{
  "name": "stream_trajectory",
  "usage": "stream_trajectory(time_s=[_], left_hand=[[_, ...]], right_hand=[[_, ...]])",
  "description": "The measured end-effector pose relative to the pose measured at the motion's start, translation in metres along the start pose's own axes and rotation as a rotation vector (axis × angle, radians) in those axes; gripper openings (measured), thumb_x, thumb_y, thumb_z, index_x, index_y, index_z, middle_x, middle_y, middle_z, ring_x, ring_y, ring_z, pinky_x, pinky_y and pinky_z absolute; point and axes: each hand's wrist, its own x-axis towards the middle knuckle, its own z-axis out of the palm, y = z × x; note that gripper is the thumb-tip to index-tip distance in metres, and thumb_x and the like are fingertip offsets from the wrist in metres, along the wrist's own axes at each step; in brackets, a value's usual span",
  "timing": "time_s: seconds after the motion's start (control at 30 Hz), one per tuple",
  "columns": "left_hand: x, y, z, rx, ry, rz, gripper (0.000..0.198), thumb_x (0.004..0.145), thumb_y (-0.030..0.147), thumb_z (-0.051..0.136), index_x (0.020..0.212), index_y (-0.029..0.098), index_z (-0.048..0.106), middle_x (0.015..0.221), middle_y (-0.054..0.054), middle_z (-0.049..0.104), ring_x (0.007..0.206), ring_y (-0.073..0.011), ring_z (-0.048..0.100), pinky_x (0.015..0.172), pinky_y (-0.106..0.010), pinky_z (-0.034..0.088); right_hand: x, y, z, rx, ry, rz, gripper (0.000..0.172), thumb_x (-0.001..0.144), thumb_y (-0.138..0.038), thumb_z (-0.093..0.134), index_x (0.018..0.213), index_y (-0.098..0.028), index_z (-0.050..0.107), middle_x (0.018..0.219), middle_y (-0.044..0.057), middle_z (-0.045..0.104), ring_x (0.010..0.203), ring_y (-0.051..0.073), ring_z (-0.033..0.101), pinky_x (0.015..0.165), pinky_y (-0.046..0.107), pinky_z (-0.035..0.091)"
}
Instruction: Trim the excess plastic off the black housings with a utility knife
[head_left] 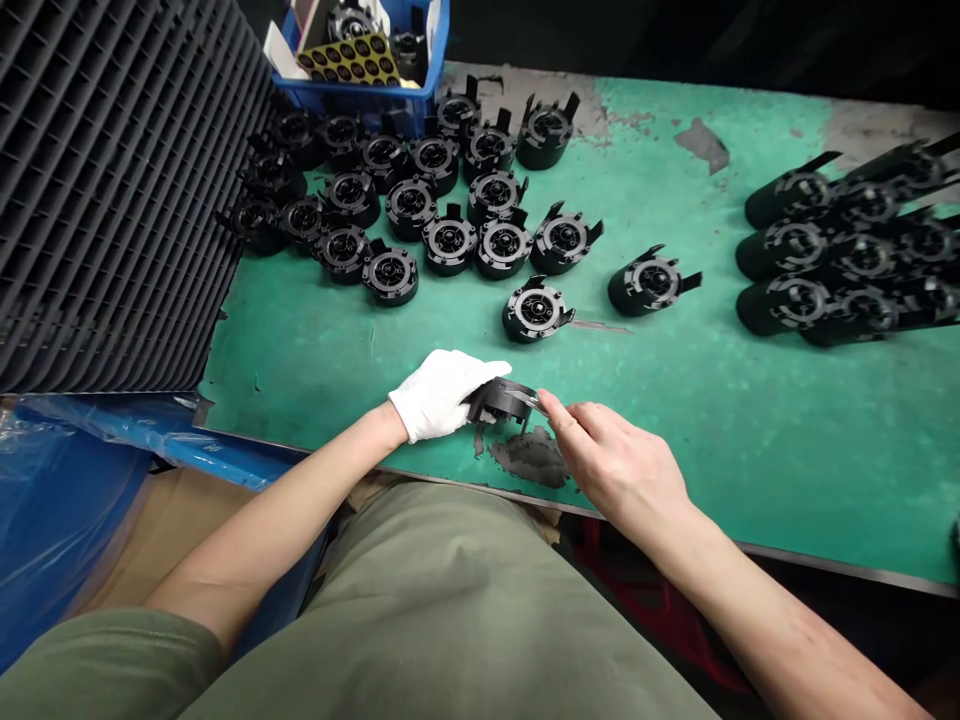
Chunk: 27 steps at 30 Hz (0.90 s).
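Observation:
My left hand (pixel 444 393), in a white glove, grips a round black plastic part (pixel 504 398) close to the table's front edge. The part is tilted on its side, with small prongs pointing down. My bare right hand (pixel 615 455) pinches a thin metal tool (pixel 531 401), which looks like tweezers, its tip against the part's side. Beyond my hands stands a similar black part (pixel 537 310) with a grey ring on its face. Another one (pixel 649 283) sits farther right. My fingers partly hide the held part and the tool.
Several similar parts (pixel 409 207) stand in a cluster at the back left, and a group of taller ones (pixel 799 245) at the right. A blue bin (pixel 439 70) is behind. Stacked black ribbed trays (pixel 112 200) rise at the left. The green tabletop (pixel 750 450) has worn patches.

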Motion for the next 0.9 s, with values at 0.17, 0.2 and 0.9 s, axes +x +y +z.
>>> stream_trajectory(time_s=[0.17, 0.2, 0.9], left_hand=[[-0.001, -0.002, 0.001, 0.006, 0.01, 0.015, 0.062, 0.101, 0.039, 0.066, 0.159, 0.018, 0.056, 0.125, -0.015, 0.081, 0.113, -0.0356, 0.079, 0.099, -0.048, 0.059], [-0.001, -0.003, 0.002, 0.006, 0.015, 0.02, 0.062, 0.1, 0.037, 0.065, 0.158, 0.018, 0.056, 0.125, -0.015, 0.081, 0.114, -0.0358, 0.079, 0.099, -0.048, 0.059], [-0.004, -0.008, 0.007, -0.021, 0.068, 0.032, 0.062, 0.103, 0.043, 0.068, 0.159, 0.02, 0.055, 0.126, -0.014, 0.08, 0.116, -0.0352, 0.079, 0.101, -0.049, 0.059]], right_hand=[[0.002, -0.003, -0.006, 0.002, -0.017, -0.066, 0.088, 0.096, 0.003, 0.052, 0.178, -0.02, 0.027, 0.093, 0.004, 0.071, 0.078, 0.021, 0.063, 0.06, 0.034, 0.046], [0.001, -0.005, -0.007, 0.019, -0.023, -0.096, 0.087, 0.096, 0.004, 0.051, 0.177, -0.019, 0.028, 0.094, 0.004, 0.072, 0.078, 0.021, 0.063, 0.061, 0.034, 0.047], [0.005, 0.005, 0.008, 0.095, 0.029, 0.098, 0.043, 0.112, -0.022, 0.054, 0.154, -0.022, 0.065, 0.087, 0.003, 0.071, 0.072, 0.016, 0.064, 0.062, 0.031, 0.044]])
